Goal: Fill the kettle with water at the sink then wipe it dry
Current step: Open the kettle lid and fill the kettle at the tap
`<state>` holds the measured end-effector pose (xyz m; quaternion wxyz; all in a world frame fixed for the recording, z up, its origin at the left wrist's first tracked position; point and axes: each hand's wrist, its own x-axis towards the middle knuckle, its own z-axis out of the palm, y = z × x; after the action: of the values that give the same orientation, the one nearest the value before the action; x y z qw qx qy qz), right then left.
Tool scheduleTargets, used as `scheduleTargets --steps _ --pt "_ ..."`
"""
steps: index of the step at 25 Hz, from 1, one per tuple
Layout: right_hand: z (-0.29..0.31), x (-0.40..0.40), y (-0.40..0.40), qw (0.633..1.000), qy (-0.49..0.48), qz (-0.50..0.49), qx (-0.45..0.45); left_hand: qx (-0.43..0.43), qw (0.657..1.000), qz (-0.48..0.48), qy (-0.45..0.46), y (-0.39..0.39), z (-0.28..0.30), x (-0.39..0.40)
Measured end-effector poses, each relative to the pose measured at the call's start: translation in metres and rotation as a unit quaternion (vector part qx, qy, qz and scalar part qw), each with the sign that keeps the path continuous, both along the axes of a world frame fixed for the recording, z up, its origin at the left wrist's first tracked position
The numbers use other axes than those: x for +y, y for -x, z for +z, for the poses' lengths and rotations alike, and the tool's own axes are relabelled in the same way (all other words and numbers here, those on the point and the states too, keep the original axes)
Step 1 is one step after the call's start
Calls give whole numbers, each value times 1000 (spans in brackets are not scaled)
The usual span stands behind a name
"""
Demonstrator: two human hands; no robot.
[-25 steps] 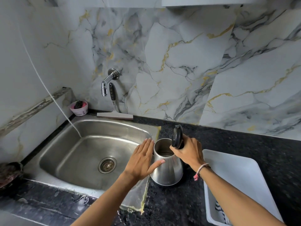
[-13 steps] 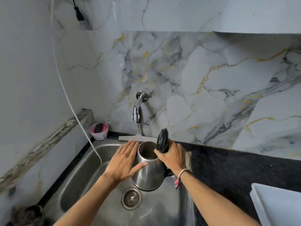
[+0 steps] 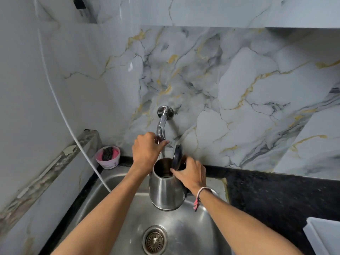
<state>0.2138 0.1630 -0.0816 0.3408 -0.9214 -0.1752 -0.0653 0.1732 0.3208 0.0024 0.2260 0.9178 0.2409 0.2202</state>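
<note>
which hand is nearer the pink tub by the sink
Left. The left hand is on the tap, just right of the pink tub. The right hand is farther right, holding the kettle by its handle side.

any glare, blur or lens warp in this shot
Head view: wide-angle warp bows the white cord and the wall edges; soft glare on the kettle and sink; even, diffuse light; left hand at the tap looks sharp.
</note>
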Motion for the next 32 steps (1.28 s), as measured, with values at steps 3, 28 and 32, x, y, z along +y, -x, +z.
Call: scheduleTargets --steps 3,28,32 --pt "-2 3 -9 1000 3 4 1 24 998 41 -47 -12 -4 -10" --pt "-6 -4 -27 999 -27 -8 19 20 945 -258 201 -22 -13 53" --pt "-6 -6 -28 999 -29 -14 22 9 942 -257 217 -22 -16 55"
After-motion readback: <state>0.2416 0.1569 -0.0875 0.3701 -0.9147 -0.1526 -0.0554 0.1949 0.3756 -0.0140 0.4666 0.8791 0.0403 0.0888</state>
